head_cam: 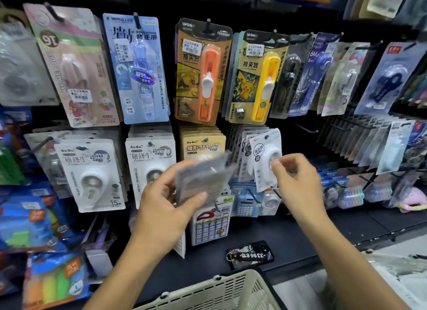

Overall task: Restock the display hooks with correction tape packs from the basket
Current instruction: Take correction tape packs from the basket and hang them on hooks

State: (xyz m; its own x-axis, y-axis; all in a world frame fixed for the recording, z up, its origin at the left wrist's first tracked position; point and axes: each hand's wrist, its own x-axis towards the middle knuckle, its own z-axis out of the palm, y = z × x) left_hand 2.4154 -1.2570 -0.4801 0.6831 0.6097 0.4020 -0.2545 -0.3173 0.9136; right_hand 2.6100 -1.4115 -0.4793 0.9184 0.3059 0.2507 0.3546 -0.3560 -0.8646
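My left hand [166, 208] grips a small stack of correction tape packs [203, 178], seen from their grey backs, in front of the lower hook row. My right hand [295, 178] pinches the lower part of a white correction tape pack [265, 157] that hangs at the front of a hook with several like packs behind it. White BoBo correction tape packs [92, 175] hang on hooks to the left. The beige basket [221, 291] sits at the bottom edge below my arms; its contents are out of view.
Upper hooks carry an orange clip pusher pack [203, 71], a yellow one [258, 76] and a blue correction tape pack [138, 69]. A phone with a key tag [250, 254] lies on the black shelf ledge. A blue calculator [245, 203] hangs low.
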